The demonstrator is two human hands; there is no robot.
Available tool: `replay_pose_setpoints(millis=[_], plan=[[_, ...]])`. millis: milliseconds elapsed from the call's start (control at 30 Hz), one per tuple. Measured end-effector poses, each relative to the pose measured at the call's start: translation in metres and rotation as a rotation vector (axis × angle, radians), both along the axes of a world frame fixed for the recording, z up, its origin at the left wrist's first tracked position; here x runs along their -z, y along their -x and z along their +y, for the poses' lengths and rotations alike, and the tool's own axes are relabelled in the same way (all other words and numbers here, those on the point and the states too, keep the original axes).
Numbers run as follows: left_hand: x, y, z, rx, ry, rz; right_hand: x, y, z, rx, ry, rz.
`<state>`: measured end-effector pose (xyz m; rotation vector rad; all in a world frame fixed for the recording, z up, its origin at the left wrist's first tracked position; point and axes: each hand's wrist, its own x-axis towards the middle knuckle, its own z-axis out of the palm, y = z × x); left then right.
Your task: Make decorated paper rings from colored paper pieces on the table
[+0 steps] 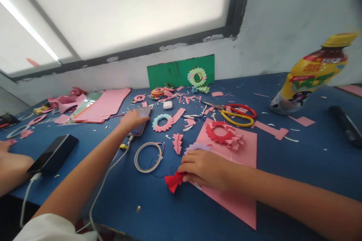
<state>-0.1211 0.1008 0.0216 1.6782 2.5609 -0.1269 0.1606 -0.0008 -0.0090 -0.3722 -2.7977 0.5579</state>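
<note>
My right hand point(201, 167) rests on a pink paper sheet point(240, 150) and pinches a folded red paper piece point(173, 181) at the sheet's left corner. A red paper wreath point(221, 132) lies on the same sheet. My left hand point(132, 119) reaches forward and lies on a smartphone point(141, 120) with a cable plugged in; its fingers rest on the screen. A teal and pink paper wreath point(162, 122) sits just right of the phone. A small folded pink piece point(177, 143) lies between the hands.
Red and yellow scissors point(237, 115), a roll of tape point(148, 157), a white earbud case point(167, 104), a tilted drink bottle point(309, 75), a pink paper stack point(102, 106), a green board point(181, 70) and a power bank point(53, 154) lie on the blue table point(311, 158). Another person's arm point(11, 169) is at the left.
</note>
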Motion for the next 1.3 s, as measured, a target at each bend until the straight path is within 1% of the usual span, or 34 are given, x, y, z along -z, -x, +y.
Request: replay_pose_setpoints(millis=[200,267,333,400,467,533,600,633,667,733,833,933,1133,1300], plan=[[0.001,0.003,0.003,0.016,-0.031,-0.01,-0.003,-0.001,-0.001,0.011,0.074,-0.005],[-0.004,0.0,-0.002,0.037,-0.063,-0.016,-0.004,-0.002,-0.001,0.019,0.107,0.004],[-0.012,-0.008,-0.015,0.088,-0.135,-0.016,-0.004,-0.003,0.0,0.024,0.139,0.006],[-0.02,-0.023,-0.04,0.175,-0.227,-0.029,-0.005,-0.003,0.0,0.027,0.16,-0.003],[-0.024,-0.043,-0.074,0.276,-0.271,-0.1,-0.005,-0.003,0.0,0.032,0.166,-0.004],[-0.023,-0.062,-0.113,0.398,-0.309,-0.313,-0.005,-0.003,-0.001,0.039,0.159,0.008],[-0.015,-0.077,-0.147,0.5,-0.233,-0.426,-0.004,-0.002,-0.001,0.04,0.157,0.021],[-0.01,-0.082,-0.161,0.522,-0.19,-0.462,-0.004,-0.002,-0.001,0.038,0.16,0.026],[-0.005,-0.086,-0.172,0.533,-0.141,-0.499,-0.003,-0.002,-0.002,0.035,0.165,0.03],[0.004,-0.09,-0.184,0.525,-0.078,-0.553,-0.003,-0.002,-0.002,0.036,0.172,0.037],[0.011,-0.091,-0.188,0.492,-0.063,-0.6,-0.002,-0.001,-0.002,0.048,0.168,0.032],[0.013,-0.091,-0.187,0.472,-0.068,-0.64,-0.001,-0.001,-0.002,0.054,0.152,0.029],[0.018,-0.096,-0.186,0.464,-0.138,-0.696,0.002,-0.001,-0.002,0.06,0.124,0.007],[0.02,-0.096,-0.187,0.49,-0.175,-0.706,-0.002,-0.001,-0.003,0.074,0.178,0.019]])
